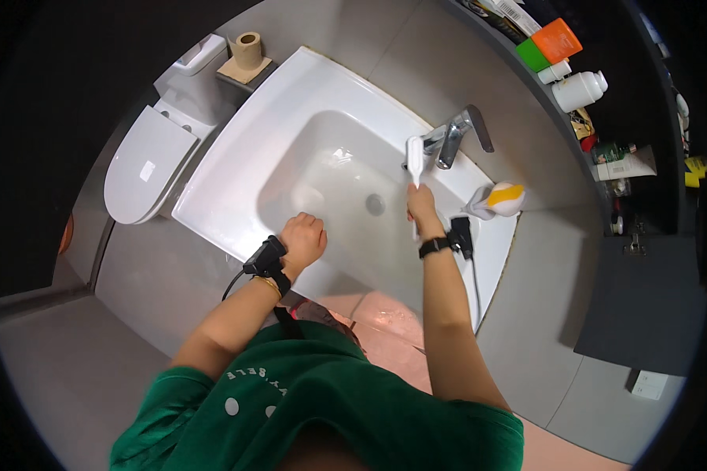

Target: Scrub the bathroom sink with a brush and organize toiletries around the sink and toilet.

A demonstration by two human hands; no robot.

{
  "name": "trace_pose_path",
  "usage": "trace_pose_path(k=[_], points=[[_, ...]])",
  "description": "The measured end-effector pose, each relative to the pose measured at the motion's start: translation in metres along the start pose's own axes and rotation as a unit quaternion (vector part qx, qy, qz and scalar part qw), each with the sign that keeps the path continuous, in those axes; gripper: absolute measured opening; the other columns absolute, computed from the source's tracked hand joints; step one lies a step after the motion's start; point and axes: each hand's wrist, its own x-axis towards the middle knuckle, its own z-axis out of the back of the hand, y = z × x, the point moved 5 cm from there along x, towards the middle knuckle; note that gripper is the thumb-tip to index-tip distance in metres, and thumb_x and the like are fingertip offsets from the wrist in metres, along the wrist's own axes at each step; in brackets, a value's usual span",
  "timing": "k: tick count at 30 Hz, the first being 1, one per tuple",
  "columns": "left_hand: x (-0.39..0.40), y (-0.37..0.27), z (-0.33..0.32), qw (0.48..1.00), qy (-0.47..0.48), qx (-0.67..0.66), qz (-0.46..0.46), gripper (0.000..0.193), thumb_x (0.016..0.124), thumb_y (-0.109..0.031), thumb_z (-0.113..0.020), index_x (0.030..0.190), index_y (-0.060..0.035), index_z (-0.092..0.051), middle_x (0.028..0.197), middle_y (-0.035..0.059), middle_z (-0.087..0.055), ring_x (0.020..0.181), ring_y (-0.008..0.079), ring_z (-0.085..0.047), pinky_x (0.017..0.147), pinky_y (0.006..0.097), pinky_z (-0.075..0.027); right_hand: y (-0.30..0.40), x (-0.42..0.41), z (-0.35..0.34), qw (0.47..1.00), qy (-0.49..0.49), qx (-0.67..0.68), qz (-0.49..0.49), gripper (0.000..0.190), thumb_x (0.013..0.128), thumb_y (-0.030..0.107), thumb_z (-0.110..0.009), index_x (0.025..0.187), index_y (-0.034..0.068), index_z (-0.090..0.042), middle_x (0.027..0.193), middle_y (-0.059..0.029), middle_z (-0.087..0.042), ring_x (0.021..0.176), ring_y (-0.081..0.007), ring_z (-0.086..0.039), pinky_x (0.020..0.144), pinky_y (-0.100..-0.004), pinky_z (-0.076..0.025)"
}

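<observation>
My right hand [422, 207] grips a white brush-like tool [415, 154] by its slim handle. The tool's broad end points away from me, beside the spout of the chrome faucet [456, 136]; its underside is hidden. Over the front left rim of the white washbasin [235, 194], my left hand [304, 240] is curled into a loose fist, and nothing shows in it. A round drain [375, 204] lies in the basin floor between my hands. Both wrists carry a strapped black device with a cable.
A white and yellow bottle [505, 199] stands on the basin's right corner. Toiletries, including a white bottle [578, 91], fill an open dark cabinet [636, 294] at right. At left are a toilet [148, 168] with its lid down and a paper roll [247, 52] on a ledge.
</observation>
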Motion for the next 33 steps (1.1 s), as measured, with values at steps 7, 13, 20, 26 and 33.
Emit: trace_pose_path(k=[7,13,20,26,33], points=[[-0.005,0.005,0.001,0.999,0.010,0.037,0.003,0.008,0.063,-0.011,-0.055,0.058,-0.0059,-0.051,0.063,0.0081,-0.052,0.068,0.0257,-0.051,0.059,0.0371,-0.041,-0.053,-0.055,0.047,0.961,-0.001,0.269,-0.067,0.028,0.086,0.030,-0.039,0.086,0.002,-0.040,0.055,-0.0052,-0.040,0.034,-0.0120,-0.037,0.029,-0.0245,-0.033],[0.009,-0.012,-0.007,0.998,0.035,0.031,-0.037,0.008,0.061,-0.010,-0.055,0.056,-0.0050,-0.051,0.061,0.0100,-0.053,0.064,0.0272,-0.051,0.057,0.0377,-0.041,-0.118,0.012,0.071,0.990,-0.104,0.061,-0.078,0.027,0.086,0.026,-0.039,0.091,-0.001,-0.038,0.060,-0.0190,-0.052,0.039,-0.0268,-0.051,0.032,-0.0359,-0.040],[-0.007,0.003,0.004,0.997,0.028,0.070,0.030,0.008,0.062,-0.012,-0.054,0.059,-0.0050,-0.054,0.065,0.0090,-0.055,0.070,0.0245,-0.052,0.064,0.0358,-0.042,-0.122,-0.043,-0.022,0.998,0.048,0.051,0.008,0.029,0.085,0.032,-0.039,0.081,0.003,-0.043,0.051,-0.0118,-0.044,0.035,-0.0241,-0.047,0.032,-0.0337,-0.039],[0.005,0.003,0.006,0.998,-0.013,0.055,0.021,0.009,0.064,-0.011,-0.054,0.059,-0.0050,-0.052,0.064,0.0080,-0.053,0.068,0.0252,-0.051,0.065,0.0357,-0.042,-0.180,-0.065,-0.058,0.948,0.186,0.161,-0.200,0.026,0.083,0.029,-0.039,0.080,0.004,-0.042,0.049,-0.0068,-0.041,0.036,-0.0172,-0.042,0.030,-0.0307,-0.034],[-0.012,0.009,0.033,0.990,-0.082,-0.112,-0.022,0.008,0.071,-0.009,-0.053,0.069,-0.0014,-0.052,0.074,0.0117,-0.053,0.075,0.0295,-0.049,0.071,0.0363,-0.040,-0.159,-0.082,-0.021,0.996,-0.030,-0.062,0.058,0.023,0.079,0.023,-0.049,0.092,0.003,-0.052,0.066,-0.0122,-0.054,0.046,-0.0213,-0.050,0.043,-0.0330,-0.042]])
